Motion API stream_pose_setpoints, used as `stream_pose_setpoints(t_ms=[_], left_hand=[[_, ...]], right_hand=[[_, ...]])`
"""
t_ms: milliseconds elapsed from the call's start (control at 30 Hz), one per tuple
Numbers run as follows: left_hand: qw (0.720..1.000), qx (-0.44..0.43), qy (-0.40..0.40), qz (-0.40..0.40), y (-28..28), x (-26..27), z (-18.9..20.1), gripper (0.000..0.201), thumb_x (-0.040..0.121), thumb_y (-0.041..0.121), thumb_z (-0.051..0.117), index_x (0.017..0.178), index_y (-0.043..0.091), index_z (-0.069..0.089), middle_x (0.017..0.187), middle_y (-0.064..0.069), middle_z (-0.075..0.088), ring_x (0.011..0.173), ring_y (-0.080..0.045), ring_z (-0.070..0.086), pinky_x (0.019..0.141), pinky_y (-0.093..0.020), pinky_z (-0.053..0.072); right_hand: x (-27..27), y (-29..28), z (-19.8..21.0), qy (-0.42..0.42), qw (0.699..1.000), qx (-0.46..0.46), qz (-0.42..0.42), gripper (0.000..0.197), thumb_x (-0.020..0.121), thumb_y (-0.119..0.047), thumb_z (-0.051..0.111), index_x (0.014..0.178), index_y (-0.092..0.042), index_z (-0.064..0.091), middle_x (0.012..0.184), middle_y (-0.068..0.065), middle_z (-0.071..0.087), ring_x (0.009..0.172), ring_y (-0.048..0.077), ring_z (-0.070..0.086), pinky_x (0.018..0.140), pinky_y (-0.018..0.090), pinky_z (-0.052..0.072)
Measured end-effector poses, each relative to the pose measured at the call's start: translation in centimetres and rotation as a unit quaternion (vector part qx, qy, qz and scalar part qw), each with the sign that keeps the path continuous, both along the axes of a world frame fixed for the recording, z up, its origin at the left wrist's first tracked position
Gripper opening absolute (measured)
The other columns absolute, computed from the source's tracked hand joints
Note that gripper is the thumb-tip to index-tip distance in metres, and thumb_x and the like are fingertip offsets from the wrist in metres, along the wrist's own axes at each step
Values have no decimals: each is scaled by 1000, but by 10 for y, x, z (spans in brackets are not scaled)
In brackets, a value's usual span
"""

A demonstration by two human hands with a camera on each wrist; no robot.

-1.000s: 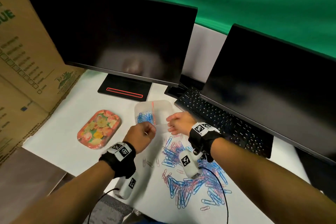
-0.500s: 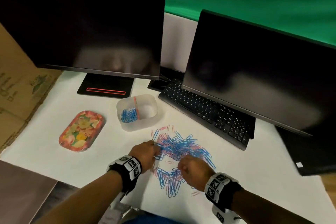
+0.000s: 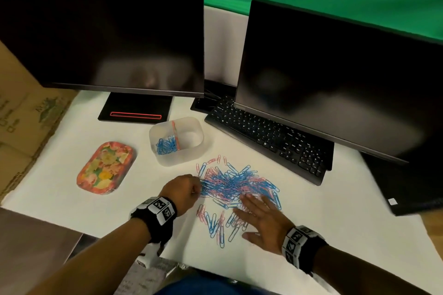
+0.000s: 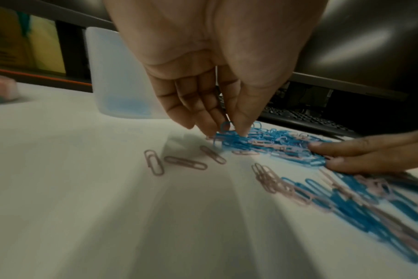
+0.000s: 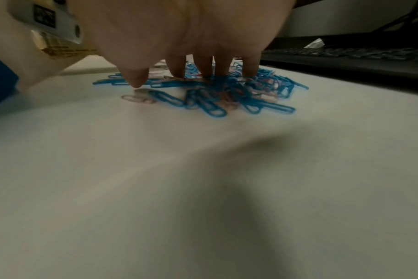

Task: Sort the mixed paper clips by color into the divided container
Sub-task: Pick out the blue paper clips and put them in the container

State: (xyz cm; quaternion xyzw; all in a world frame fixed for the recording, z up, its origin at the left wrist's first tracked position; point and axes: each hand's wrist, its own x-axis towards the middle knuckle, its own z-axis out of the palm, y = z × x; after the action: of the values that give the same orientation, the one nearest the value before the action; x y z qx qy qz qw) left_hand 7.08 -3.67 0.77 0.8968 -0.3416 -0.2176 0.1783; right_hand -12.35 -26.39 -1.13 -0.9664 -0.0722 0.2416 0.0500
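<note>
A mixed pile of blue and pink paper clips (image 3: 232, 184) lies on the white table. Behind it stands the translucent divided container (image 3: 191, 148); blue clips (image 3: 166, 146) fill its left compartment and the right one looks empty. My left hand (image 3: 197, 189) is at the pile's left edge, its thumb and fingers pinching a blue clip (image 4: 226, 126). My right hand (image 3: 254, 206) lies flat on the pile's near right side with its fingers (image 5: 204, 66) straight and pressing on the clips (image 5: 227, 88). A few pink clips (image 4: 184, 162) lie loose beside the pile.
A floral tray (image 3: 106, 167) sits left of the container. A black keyboard (image 3: 268, 136) runs along the right behind the pile, under the right monitor (image 3: 335, 74). The left monitor's stand base (image 3: 136, 110) is behind the container. A cardboard box (image 3: 21, 108) walls the left side.
Both hands came back from the container to the pile. The right hand, curled half a second ago, is now spread flat on the clips. The left hand stays pinched at the pile's left edge.
</note>
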Motion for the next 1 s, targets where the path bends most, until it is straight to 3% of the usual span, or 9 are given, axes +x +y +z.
stream_pose_setpoints(t_ms=[167,233,300,367,533,700,767,900,1000], left_hand=[[991,-76,88,72,5,2,11,21,82,8,61,82,29,61,74,2,70,64,-4,61,67,-22,50],[986,-85,108,90,6,2,14,27,83,4,57,91,29,65,67,3,69,55,4,58,63,-16,48],[978,-95,145,119,4,1,16,32,84,0,53,94,27,67,66,2,69,55,2,60,62,-13,48],[951,-127,218,181,3,-2,15,29,86,-4,51,90,21,66,70,-4,68,61,-11,65,62,-20,52],[779,-246,438,376,4,-4,21,24,91,-10,45,83,3,63,69,-15,62,58,-25,64,60,-30,56],[680,-282,513,441,15,2,21,24,86,-4,36,87,2,60,68,-12,54,67,-29,58,69,-38,50],[666,-283,528,444,17,3,21,19,86,2,40,82,5,58,67,-10,53,65,-28,57,69,-38,50],[677,-278,528,431,11,1,23,19,90,18,53,73,10,52,64,-7,49,57,-22,52,60,-33,45],[668,-295,521,443,7,1,21,20,90,15,51,71,10,50,62,-7,46,53,-20,49,52,-29,42]], right_hand=[[6,-4,6,-103,994,-8,-45,55,87,-60,41,130,-30,55,139,5,54,126,23,53,110,45,34],[12,3,10,-140,988,15,-60,44,84,-53,45,116,-30,65,123,-1,63,112,21,61,99,38,47],[22,15,14,-170,982,42,-62,32,84,-43,44,95,-30,71,96,-8,67,89,16,64,82,34,55],[35,28,16,-175,980,74,-65,29,87,-34,43,85,-24,71,81,-6,64,78,18,62,74,34,56],[69,59,24,-114,989,66,-60,27,94,-23,46,107,-11,66,103,8,62,100,28,56,89,38,46],[87,75,28,-38,997,6,-69,26,90,-12,52,112,-4,62,112,14,61,108,30,55,90,38,46],[90,79,30,-30,998,-6,-60,26,87,-6,53,111,-2,62,112,15,62,107,31,56,90,39,48],[93,82,33,-25,999,-4,-41,27,84,0,54,111,0,61,111,16,62,107,31,55,91,39,48],[93,84,36,-26,998,26,-42,34,81,4,58,115,-2,55,114,16,59,108,31,53,90,37,46]])
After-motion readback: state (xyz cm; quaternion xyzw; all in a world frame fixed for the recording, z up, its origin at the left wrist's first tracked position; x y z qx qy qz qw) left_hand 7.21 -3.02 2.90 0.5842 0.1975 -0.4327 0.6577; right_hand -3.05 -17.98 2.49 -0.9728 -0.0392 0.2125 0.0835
